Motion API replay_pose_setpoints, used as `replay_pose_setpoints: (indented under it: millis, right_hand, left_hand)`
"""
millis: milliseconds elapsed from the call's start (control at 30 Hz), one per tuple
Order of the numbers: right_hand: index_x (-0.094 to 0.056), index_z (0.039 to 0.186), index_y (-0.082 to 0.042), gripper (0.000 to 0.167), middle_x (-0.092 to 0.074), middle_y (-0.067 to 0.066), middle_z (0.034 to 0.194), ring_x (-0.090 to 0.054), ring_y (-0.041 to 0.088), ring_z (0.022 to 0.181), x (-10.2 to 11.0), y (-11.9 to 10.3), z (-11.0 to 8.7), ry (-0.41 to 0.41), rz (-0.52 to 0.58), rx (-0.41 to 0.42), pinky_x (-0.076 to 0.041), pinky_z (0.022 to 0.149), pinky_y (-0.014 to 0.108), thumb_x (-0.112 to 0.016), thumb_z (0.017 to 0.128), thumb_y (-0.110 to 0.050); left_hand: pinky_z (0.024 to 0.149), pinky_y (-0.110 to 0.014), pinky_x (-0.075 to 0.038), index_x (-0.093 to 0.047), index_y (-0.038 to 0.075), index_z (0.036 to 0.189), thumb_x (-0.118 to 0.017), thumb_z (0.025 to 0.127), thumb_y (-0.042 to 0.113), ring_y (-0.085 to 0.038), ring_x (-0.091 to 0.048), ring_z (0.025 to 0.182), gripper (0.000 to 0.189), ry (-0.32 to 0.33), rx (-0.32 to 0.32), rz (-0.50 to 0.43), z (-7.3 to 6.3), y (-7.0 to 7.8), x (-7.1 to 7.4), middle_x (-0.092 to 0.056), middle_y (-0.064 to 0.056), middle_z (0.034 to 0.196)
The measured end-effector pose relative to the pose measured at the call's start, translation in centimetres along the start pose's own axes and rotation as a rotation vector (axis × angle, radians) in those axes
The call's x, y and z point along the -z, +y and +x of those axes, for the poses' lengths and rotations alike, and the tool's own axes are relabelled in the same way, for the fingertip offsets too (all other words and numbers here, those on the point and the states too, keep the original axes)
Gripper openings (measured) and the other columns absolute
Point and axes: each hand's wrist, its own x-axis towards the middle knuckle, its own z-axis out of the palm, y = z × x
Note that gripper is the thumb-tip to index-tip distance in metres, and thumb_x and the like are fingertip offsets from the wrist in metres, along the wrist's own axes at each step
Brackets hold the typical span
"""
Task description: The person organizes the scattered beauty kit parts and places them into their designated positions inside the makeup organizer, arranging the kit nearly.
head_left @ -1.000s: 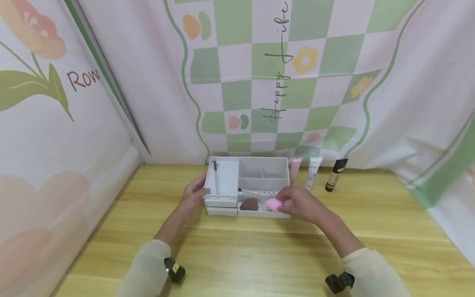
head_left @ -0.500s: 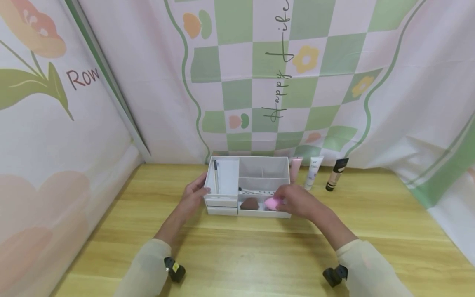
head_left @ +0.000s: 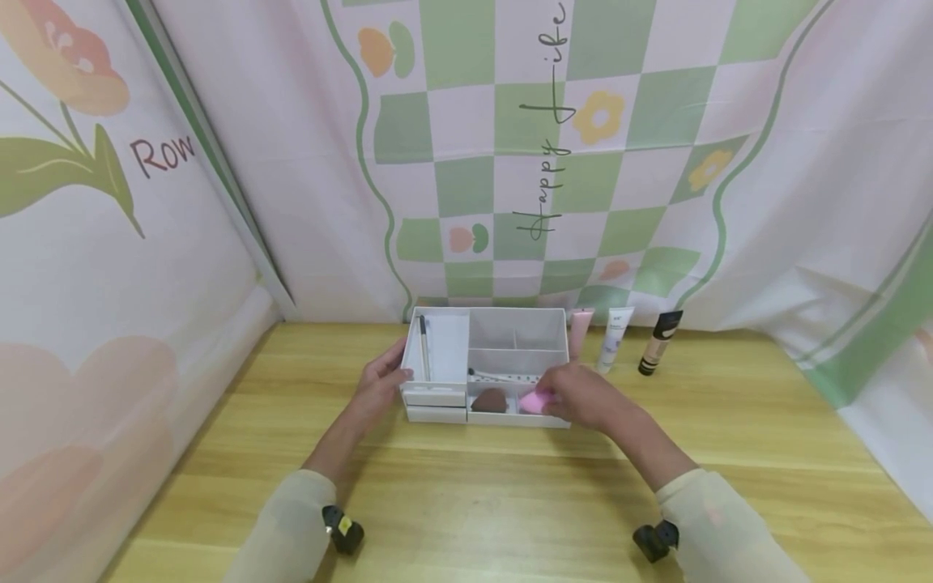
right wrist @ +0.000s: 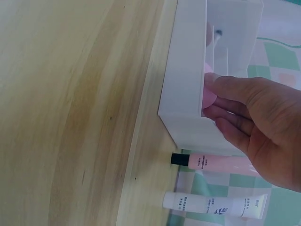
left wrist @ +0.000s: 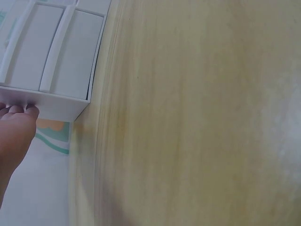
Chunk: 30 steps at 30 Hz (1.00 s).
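Observation:
A white desktop organizer (head_left: 517, 421) stands at the back of the table, with open compartments and two small drawers (head_left: 435, 398). My left hand (head_left: 381, 380) holds its left side, thumb at the rim; in the left wrist view the fingertips (left wrist: 31, 111) press against the side wall. With thumb and fingers my right hand (head_left: 585, 395) pinches a pink makeup sponge (head_left: 535, 402) in the front right compartment. In the right wrist view that sponge (right wrist: 209, 98) is partly hidden behind the thumb and front wall. A brown makeup sponge (head_left: 490, 401) lies in the compartment to its left.
A dark-tipped brush (head_left: 424, 348) leans in the left compartment. Another slim brush (head_left: 496, 376) lies behind the sponges. To the organizer's right stand a pink tube (head_left: 580, 332), a white tube (head_left: 616, 336) and a black-capped beige tube (head_left: 660, 344). A printed curtain (head_left: 466, 186) hangs behind.
My right hand has shifted slightly left, and its fingers now cover more of the pink makeup sponge, whose tip points more to the left. My left hand and the organizer have stayed put.

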Motion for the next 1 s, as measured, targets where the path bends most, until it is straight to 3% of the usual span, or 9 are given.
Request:
replay_pose_setpoints:
  millis: [267, 467, 767, 1000]
  right_hand:
    - [-0.075, 0.083, -0.013, 0.006, -0.072, -0.002, 0.078, -0.054, 0.005, 0.066, -0.2, 0.2, -0.1, -0.022, -0.022, -0.029, -0.049, 0.060, 0.019, -0.078, 0.086, -0.008]
    - [-0.076, 0.084, -0.013, 0.006, -0.072, -0.003, 0.079, -0.054, 0.005, 0.067, -0.3, 0.3, -0.1, -0.030, -0.044, -0.041, -0.048, 0.059, 0.019, -0.077, 0.088, -0.009]
    - [-0.076, 0.087, -0.010, 0.002, -0.073, -0.001, 0.081, -0.057, 0.005, 0.070, -0.2, 0.3, -0.5, -0.005, -0.006, -0.030, -0.051, 0.062, 0.020, -0.077, 0.086, -0.008]
    - [-0.077, 0.100, -0.007, 0.012, -0.078, 0.005, 0.096, -0.072, 0.019, 0.088, 0.2, 0.5, -1.4, 0.050, 0.067, -0.048, -0.064, 0.079, 0.038, -0.075, 0.088, -0.008]
  left_hand:
    - [0.128, -0.037, -0.022, -0.015, -0.004, 0.160, -0.045, 0.096, -0.006, -0.035, -0.011, 0.160, 0.070, -0.002, -0.009, 0.005, 0.0, 0.0, 0.0, -0.009, -0.018, 0.172]
    - [0.128, -0.040, -0.020, -0.015, -0.010, 0.158, -0.043, 0.096, -0.008, -0.037, -0.010, 0.160, 0.068, -0.013, -0.046, 0.001, 0.0, -0.2, 0.0, -0.010, -0.024, 0.170]
    - [0.127, -0.037, -0.021, -0.016, -0.008, 0.158, -0.044, 0.095, -0.007, -0.035, -0.011, 0.160, 0.069, -0.012, -0.048, -0.005, 0.2, -0.3, 0.0, -0.011, -0.022, 0.171]
    - [0.127, -0.038, -0.022, -0.017, -0.005, 0.159, -0.044, 0.097, -0.005, -0.035, -0.012, 0.160, 0.068, 0.002, -0.019, 0.013, 0.1, -0.1, -0.1, -0.011, -0.020, 0.171]
